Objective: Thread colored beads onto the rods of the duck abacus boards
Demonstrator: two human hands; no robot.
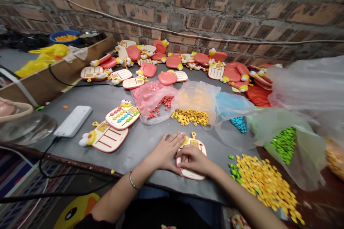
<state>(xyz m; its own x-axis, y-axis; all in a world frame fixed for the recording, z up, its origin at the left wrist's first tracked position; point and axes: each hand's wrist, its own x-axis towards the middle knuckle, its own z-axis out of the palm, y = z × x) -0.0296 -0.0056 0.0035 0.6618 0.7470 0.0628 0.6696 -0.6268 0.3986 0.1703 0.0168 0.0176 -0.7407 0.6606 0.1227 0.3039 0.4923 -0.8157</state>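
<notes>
A cream, red-edged slotted board (200,176) lies on the grey table near its front edge. My left hand (168,153) rests along the board's left side, fingers extended and slightly spread toward its duck head. Over the board's middle, my right hand (194,159) has its fingers curled and pinched downward; whatever they hold is too small to make out. Further left, a board with coloured beads (122,117) overlaps a slotted board without beads (110,137). Beyond my hands are bags of red pieces (154,102), yellow pieces (190,117) and blue pieces (238,124).
Loose yellow pieces (263,179) spread at the right, beside a bag of green pieces (285,145). A white power bank (73,121) with a black cable lies left. More duck boards (147,69) are piled along the brick wall. A wooden board (56,68) edges the left side.
</notes>
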